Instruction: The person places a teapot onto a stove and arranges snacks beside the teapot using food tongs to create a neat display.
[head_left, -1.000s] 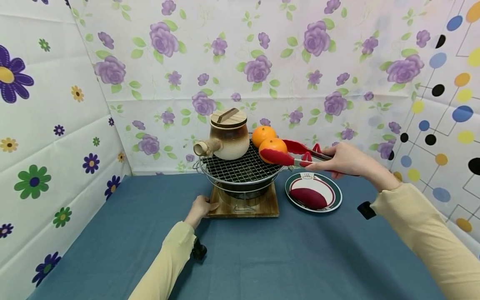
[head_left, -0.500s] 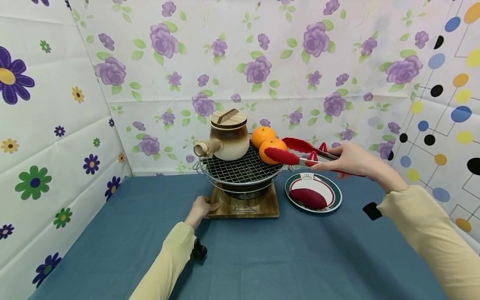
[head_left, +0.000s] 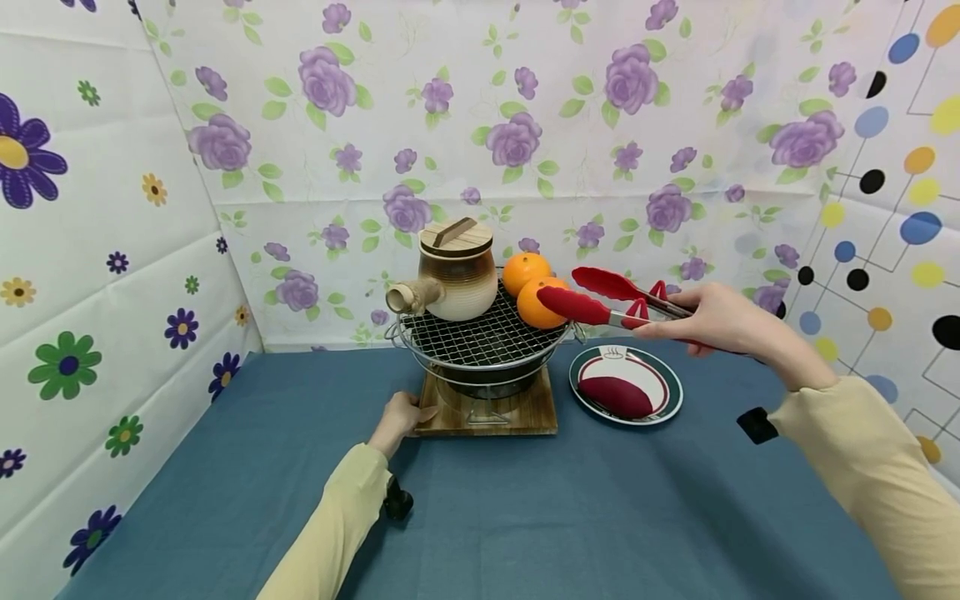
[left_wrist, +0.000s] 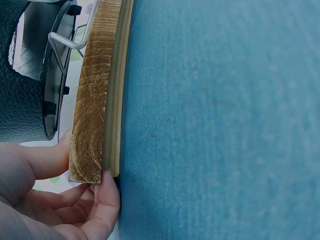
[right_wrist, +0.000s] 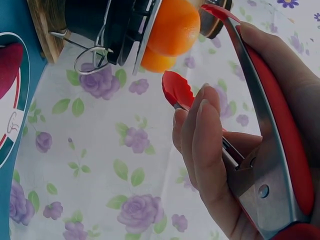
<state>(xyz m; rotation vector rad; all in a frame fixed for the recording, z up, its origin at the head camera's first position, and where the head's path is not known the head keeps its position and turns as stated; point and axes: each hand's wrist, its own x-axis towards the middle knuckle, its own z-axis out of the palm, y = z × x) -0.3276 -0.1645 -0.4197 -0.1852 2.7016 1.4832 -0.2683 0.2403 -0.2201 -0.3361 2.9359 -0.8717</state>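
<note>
In the head view my left hand [head_left: 400,419] grips the left edge of a wooden board [head_left: 536,408]; the left wrist view shows thumb above and fingers beneath its corner. On the board stands a small grill with a wire mesh [head_left: 480,337]. My right hand [head_left: 723,321] holds red-tipped tongs [head_left: 581,308], their jaws apart with nothing between them. They are just right of the front orange [head_left: 536,304], which sits on the mesh against a second orange [head_left: 523,271]. Left of the oranges, also on the mesh, is a lidded clay pot [head_left: 461,283] with a side handle.
A green-rimmed plate [head_left: 671,398] with a dark red patch lies on the blue cloth [head_left: 480,517] right of the grill. Flowered sheets [head_left: 465,125] hang behind and on the left, with a dotted one [head_left: 892,275] on the right.
My right hand has drawn the tongs rightward, away from the front orange, which stays on the mesh. The left hand has kept its place on the board.
</note>
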